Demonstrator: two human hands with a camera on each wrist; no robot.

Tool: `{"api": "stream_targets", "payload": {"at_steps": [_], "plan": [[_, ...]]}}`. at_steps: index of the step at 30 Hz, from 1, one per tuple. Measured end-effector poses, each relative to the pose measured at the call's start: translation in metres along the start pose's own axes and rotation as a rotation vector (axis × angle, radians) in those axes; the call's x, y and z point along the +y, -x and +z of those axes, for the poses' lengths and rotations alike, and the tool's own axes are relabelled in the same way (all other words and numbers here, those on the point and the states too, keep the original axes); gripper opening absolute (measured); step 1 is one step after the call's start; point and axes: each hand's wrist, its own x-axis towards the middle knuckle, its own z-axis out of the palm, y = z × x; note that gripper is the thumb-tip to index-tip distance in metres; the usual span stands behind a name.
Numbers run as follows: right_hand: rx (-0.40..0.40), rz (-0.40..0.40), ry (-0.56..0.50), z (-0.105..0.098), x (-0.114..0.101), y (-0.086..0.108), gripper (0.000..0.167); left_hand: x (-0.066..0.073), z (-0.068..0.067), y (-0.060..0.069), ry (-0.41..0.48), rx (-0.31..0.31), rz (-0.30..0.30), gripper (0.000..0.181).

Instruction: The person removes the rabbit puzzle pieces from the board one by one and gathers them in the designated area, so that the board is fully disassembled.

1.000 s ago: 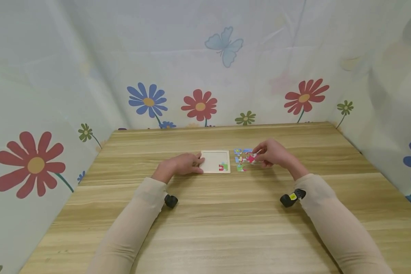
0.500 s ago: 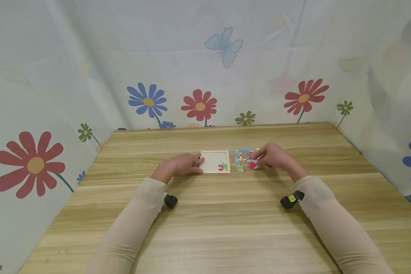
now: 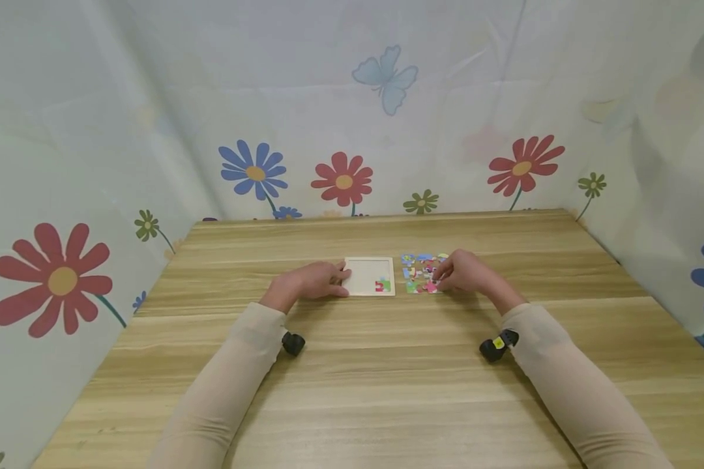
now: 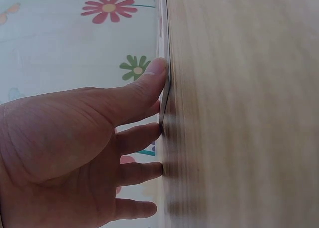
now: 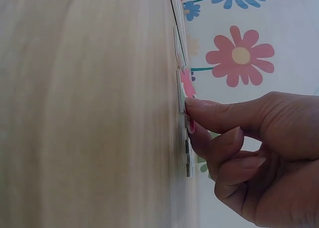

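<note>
A pale wooden puzzle tray (image 3: 360,275) lies flat mid-table, with a red-and-green jigsaw piece (image 3: 383,285) in its near right corner. My left hand (image 3: 317,281) holds the tray by its left side, thumb at the near corner and a finger on the frame. In the left wrist view the thumb touches the tray's thin edge (image 4: 162,38). Right of the tray lies a cluster of colourful jigsaw pieces (image 3: 413,268). At its near right part my right hand (image 3: 468,272) pinches a pinkish jigsaw piece (image 5: 188,83) between thumb and forefinger, low over the others. That hand hides some pieces.
The wood-grain table (image 3: 375,371) extends around the puzzle. A white curtain (image 3: 305,85) printed with flowers and a butterfly stands behind it and at both sides. A black wrist camera (image 3: 294,343) sits on the left wrist, another camera (image 3: 494,347) on the right.
My right hand has moved nearer along the cluster, from its middle to its near right part, and a pink piece has shifted nearer with it. The left hand and tray stay put.
</note>
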Motion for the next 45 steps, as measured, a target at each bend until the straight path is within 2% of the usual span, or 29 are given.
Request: {"api": "stream_targets", "payload": {"at_steps": [26,30,35,40,45], "plan": [[-0.033,-0.015,0.039,0.000,-0.001,-0.001,0.010,-0.002,0.000,-0.002,-0.002,0.000,0.008,0.066],[-0.005,0.007,0.037,-0.002,-0.004,0.000,0.012,-0.002,0.000,-0.002,0.003,-0.001,0.008,0.066],[0.059,0.012,0.047,-0.006,-0.016,-0.001,0.018,-0.003,0.000,-0.001,-0.001,-0.002,0.010,0.066],[0.024,-0.061,0.051,0.001,-0.038,-0.008,0.019,-0.003,0.000,0.000,0.002,0.002,0.011,0.065],[0.002,-0.099,0.027,0.015,-0.059,-0.020,0.019,-0.003,0.000,-0.001,0.007,-0.002,0.012,0.065]]}}
